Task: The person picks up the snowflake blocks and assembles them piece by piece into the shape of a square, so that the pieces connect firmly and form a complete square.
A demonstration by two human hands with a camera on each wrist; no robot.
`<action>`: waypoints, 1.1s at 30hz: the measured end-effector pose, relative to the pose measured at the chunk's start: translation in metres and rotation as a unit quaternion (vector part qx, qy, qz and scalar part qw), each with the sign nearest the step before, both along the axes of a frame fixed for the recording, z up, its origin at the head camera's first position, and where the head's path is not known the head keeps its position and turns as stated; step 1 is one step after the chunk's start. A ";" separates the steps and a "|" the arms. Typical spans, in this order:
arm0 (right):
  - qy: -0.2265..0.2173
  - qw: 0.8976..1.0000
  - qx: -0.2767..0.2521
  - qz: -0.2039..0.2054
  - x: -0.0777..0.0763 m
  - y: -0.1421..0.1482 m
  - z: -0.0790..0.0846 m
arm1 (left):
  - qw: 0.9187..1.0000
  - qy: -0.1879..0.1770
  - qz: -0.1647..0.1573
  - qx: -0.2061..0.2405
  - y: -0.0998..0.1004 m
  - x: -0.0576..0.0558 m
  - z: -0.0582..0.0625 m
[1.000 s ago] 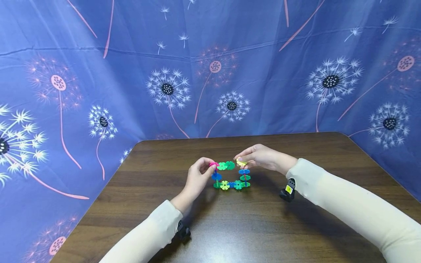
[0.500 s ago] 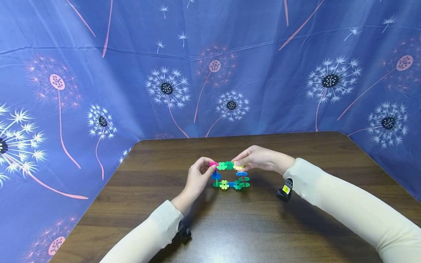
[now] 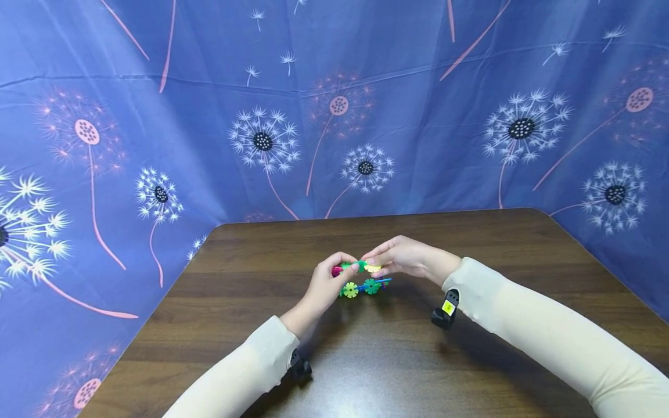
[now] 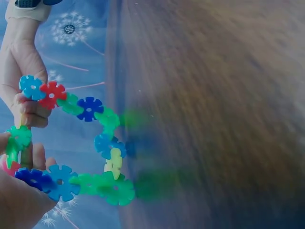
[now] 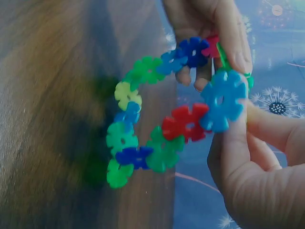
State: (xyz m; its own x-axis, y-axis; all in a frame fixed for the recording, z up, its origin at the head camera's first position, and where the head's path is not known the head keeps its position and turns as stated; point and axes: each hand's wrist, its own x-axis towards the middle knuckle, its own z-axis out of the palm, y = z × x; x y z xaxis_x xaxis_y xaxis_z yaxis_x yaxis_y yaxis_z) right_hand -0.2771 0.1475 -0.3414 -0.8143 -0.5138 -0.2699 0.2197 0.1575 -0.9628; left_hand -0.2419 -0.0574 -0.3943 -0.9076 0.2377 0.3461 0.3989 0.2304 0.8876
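A ring of interlocking flower-shaped plastic discs (image 5: 164, 148), in green, blue, yellow and red, hangs between the two hands. My left hand (image 3: 325, 283) pinches its upper left part, by the pink disc (image 3: 336, 271) and the green discs (image 3: 361, 266). At the upper right, my right hand (image 3: 406, 258) pinches a yellow disc (image 3: 372, 268) against the end of the green ones. Whether the yellow disc is slotted in there is hidden by fingers. A light blue disc (image 5: 223, 101) and a red disc (image 5: 186, 123) stand beside the right fingers. The ring's lower side sits at or just above the tabletop.
The brown wooden table (image 3: 251, 249) spreads around the hands. Behind it hangs a blue cloth (image 3: 418, 104) with a dandelion print. A black camera (image 3: 445, 310) is strapped to the right wrist, another camera (image 3: 300, 366) to the left.
My right hand has moved left with the yellow disc to the green ones. My left hand has shifted right, its thumb now over the green discs. The ring's right side has tilted.
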 end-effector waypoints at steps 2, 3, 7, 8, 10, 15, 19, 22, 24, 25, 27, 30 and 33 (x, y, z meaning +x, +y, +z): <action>-0.006 1.000 -0.008 -0.009 0.001 -0.001 -0.001 | 1.000 -0.009 -0.006 0.015 0.001 0.000 0.001; -0.011 1.000 -0.010 -0.015 0.001 -0.002 -0.002 | 1.000 -0.015 -0.008 0.020 0.002 0.000 0.001; -0.024 0.999 -0.012 -0.031 0.004 -0.004 -0.001 | 0.999 -0.029 -0.019 0.029 0.004 0.001 0.004; -0.028 0.999 -0.012 -0.034 0.005 -0.004 -0.001 | 0.999 -0.029 -0.018 0.027 0.005 0.001 0.005; -0.034 0.998 -0.014 -0.041 0.007 -0.004 0.000 | 0.999 -0.027 -0.018 0.026 0.006 0.000 0.005; -0.057 0.996 -0.027 -0.062 0.012 -0.007 0.000 | 0.999 -0.022 -0.013 0.026 0.008 0.000 0.005; -0.064 0.995 -0.024 -0.073 0.014 -0.008 0.000 | 0.999 -0.023 -0.014 0.024 0.010 -0.001 0.003; -0.047 0.997 0.005 -0.065 0.015 -0.005 0.006 | 0.999 -0.031 -0.018 0.020 0.010 -0.002 0.004; -0.031 0.998 0.023 -0.054 0.016 -0.002 0.010 | 0.999 -0.037 -0.020 0.021 0.010 -0.002 0.005; -0.020 0.998 0.030 -0.047 0.017 0.000 0.012 | 0.999 -0.041 -0.019 0.025 0.009 -0.002 0.006; 0.006 0.999 0.037 -0.034 0.018 0.005 0.015 | 0.998 -0.047 -0.013 0.037 0.009 -0.001 0.007; 0.048 0.997 0.048 -0.021 0.021 0.013 0.017 | 0.997 -0.058 -0.002 0.053 0.009 -0.001 0.009; 0.104 0.992 0.069 -0.008 0.025 0.022 0.014 | 0.996 -0.068 0.011 0.058 0.009 -0.002 0.009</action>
